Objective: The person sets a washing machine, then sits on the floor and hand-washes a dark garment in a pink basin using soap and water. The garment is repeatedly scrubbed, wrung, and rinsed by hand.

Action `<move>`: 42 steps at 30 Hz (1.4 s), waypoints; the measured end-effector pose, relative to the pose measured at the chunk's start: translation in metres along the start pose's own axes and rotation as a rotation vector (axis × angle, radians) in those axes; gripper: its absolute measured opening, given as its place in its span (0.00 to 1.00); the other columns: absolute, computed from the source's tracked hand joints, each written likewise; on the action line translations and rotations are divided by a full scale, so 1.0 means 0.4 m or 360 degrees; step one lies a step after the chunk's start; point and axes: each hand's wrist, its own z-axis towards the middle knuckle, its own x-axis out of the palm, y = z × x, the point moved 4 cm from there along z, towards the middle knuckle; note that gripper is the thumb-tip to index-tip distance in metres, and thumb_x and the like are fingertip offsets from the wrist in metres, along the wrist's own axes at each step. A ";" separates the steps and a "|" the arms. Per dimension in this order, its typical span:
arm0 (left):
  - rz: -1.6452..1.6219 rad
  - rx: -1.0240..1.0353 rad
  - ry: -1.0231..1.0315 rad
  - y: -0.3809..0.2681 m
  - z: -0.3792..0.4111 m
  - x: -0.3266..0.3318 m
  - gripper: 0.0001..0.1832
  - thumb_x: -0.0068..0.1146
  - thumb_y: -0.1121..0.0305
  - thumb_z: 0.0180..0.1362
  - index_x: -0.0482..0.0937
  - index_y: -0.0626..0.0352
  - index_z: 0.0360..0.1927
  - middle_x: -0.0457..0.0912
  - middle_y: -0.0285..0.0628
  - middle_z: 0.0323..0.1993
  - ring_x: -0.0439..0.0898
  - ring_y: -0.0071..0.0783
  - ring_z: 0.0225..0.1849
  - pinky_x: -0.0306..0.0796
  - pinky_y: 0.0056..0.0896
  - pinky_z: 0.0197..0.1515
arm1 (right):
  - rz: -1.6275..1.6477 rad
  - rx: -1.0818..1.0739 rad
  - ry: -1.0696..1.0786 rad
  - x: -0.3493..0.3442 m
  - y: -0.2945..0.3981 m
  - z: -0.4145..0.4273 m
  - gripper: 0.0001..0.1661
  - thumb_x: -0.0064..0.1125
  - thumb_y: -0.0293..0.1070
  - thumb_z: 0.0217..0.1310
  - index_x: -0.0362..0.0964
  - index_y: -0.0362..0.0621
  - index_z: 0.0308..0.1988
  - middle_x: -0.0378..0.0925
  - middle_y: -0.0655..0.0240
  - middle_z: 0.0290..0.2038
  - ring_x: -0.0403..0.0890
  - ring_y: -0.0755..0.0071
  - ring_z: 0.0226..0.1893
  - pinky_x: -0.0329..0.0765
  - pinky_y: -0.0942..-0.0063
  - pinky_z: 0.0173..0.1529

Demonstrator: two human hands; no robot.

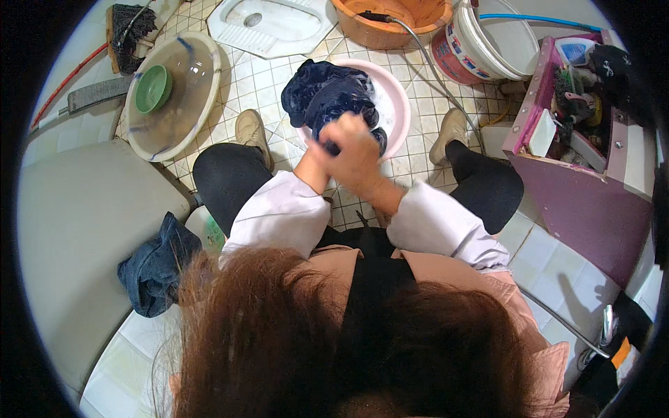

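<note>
A wet, dark navy garment (334,94) lies bunched in a round pink basin (400,112) on the tiled floor between my feet. Whitish suds show at the basin's right side. Part of the garment hangs over the left rim. My right hand (355,151) is blurred and closed on a fold of the cloth above the near rim. Close against it, my left hand (318,159) also grips the cloth, its fingers mostly hidden behind the right hand. White sleeve covers are on both forearms.
At left stands a wide basin of murky water (196,99) with a green bowl (154,89) in it. Beyond are a squat toilet (308,26), an orange tub (387,39) and a bucket (460,57). A purple cabinet (575,204) flanks the right; dark cloth (157,271) hangs at left.
</note>
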 end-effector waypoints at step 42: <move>0.1299 -0.0890 -0.0386 0.025 -0.109 0.039 0.31 0.52 0.40 0.49 0.71 0.52 0.49 0.79 0.38 0.35 0.77 0.33 0.34 0.68 0.30 0.38 | 0.0640 0.1202 0.0131 -0.010 -0.451 0.085 0.10 0.58 0.30 0.51 0.74 0.34 0.33 0.77 0.66 0.25 0.75 0.77 0.21 0.73 0.76 0.27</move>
